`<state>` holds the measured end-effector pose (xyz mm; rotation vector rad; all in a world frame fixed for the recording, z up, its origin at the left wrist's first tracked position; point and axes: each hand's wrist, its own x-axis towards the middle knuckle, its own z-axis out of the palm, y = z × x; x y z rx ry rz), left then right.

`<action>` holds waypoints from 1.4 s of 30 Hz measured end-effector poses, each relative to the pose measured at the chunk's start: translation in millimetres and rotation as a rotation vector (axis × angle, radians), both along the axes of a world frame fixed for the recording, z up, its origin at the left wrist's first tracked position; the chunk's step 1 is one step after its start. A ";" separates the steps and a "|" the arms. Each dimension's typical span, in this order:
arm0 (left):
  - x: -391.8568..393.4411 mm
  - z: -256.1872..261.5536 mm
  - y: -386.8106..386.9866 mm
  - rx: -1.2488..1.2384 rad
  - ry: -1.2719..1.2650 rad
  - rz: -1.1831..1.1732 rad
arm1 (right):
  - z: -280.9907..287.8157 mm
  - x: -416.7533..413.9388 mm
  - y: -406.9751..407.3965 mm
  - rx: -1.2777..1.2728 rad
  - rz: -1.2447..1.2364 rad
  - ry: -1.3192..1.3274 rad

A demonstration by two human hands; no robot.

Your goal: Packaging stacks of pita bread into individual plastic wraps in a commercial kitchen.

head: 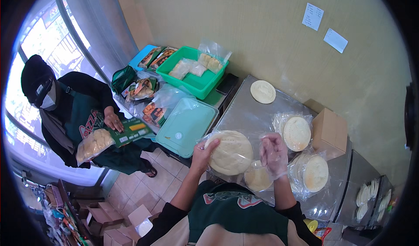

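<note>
My left hand (205, 154) grips the edge of a clear plastic bag with a round flat pizza crust (231, 152) in it, thumb on top. To the right of it my right hand (274, 154), in a clear plastic glove, has its fingers curled; whether it pinches anything cannot be told. Below and between the hands a bagged crust (258, 176) lies on the steel counter (258, 115). Stacks of bagged crusts (297, 133) and more bagged crusts (315, 174) lie to the right of my gloved hand. A bare crust (263, 91) rests at the counter's back corner.
A cardboard box (330, 133) stands against the wall. On the left table are a green bin (209, 90) with bagged bread, a lidded teal container (186, 128), a phone (227, 84) and printed packs. A co-worker (85, 115) at left holds bagged bread rolls (95, 143) and a green printed card.
</note>
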<state>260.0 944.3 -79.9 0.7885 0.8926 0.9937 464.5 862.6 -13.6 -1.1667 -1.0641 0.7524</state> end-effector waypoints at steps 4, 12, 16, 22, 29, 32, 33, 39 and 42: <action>-1.2 0.7 -0.1 0.016 0.028 0.004 | 1.0 6.0 3.2 -0.439 0.221 0.635; -14.0 20.4 1.7 0.181 0.285 -0.037 | -59.9 23.1 14.5 -0.364 0.415 -0.078; -7.4 17.0 0.4 0.232 0.337 -0.022 | -53.8 2.8 18.6 -0.339 0.300 0.066; -9.5 -12.8 12.5 0.208 0.395 -0.087 | -63.0 0.5 30.4 -0.391 0.420 -0.239; 3.2 10.5 40.3 0.360 0.417 0.289 | -79.2 15.7 49.9 -0.316 0.120 0.434; -20.1 6.0 63.7 0.396 0.442 0.528 | -79.0 58.1 83.7 -0.204 -0.269 0.354; -33.4 0.1 70.0 0.470 0.420 0.589 | -62.5 67.0 90.5 -0.148 -0.319 0.390; -26.8 -2.1 52.6 0.862 0.820 0.182 | -78.2 124.2 98.5 -0.377 -0.109 0.674; -8.2 1.3 5.6 0.935 1.061 -0.381 | -82.1 92.3 49.4 -0.706 0.251 0.122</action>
